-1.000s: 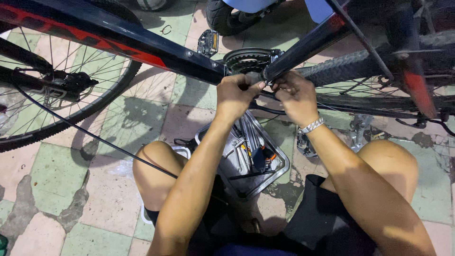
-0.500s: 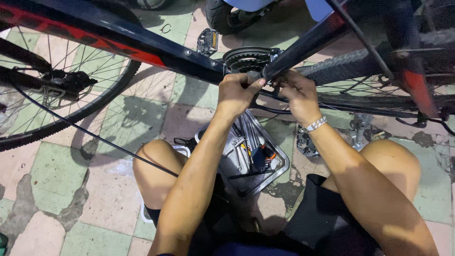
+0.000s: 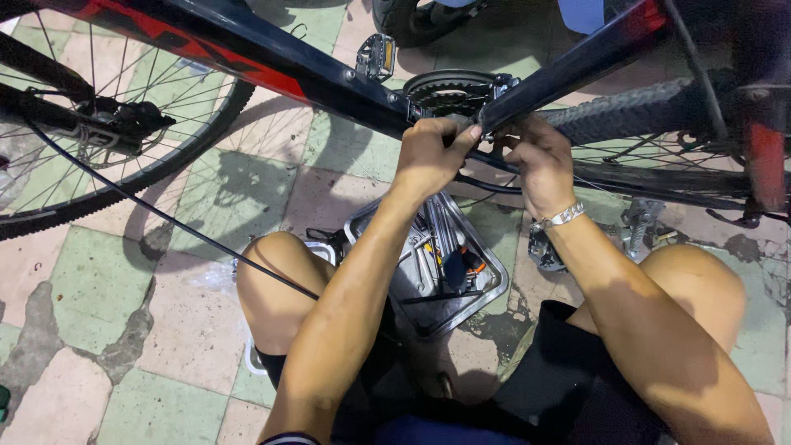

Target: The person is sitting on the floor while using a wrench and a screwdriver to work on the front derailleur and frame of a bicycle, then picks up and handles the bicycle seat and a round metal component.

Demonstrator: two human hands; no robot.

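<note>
A: Both hands sit just above the middle of the frame. The left hand [image 3: 428, 156] is curled shut over a small part at the bicycle frame's [image 3: 272, 62] bottom junction; the right hand [image 3: 540, 161] pinches something thin beside it — too small to tell what.

B: What could go wrong?

A: I'd judge the fingers are close to the chainring [image 3: 449, 89] teeth; a slip off the fitting could drag knuckles across them. The loose black cable [image 3: 165, 216] running toward the lower left could also snag on a knee.

B: And around them?

A: A metal tool tray [image 3: 494, 284] lies below the hands, between the knees. The floor [image 3: 99, 280] is worn green and pink tiles, cracked — a front wheel [image 3: 82, 132] fills the upper left, a knobby tyre [image 3: 626, 111] the upper right.
</note>
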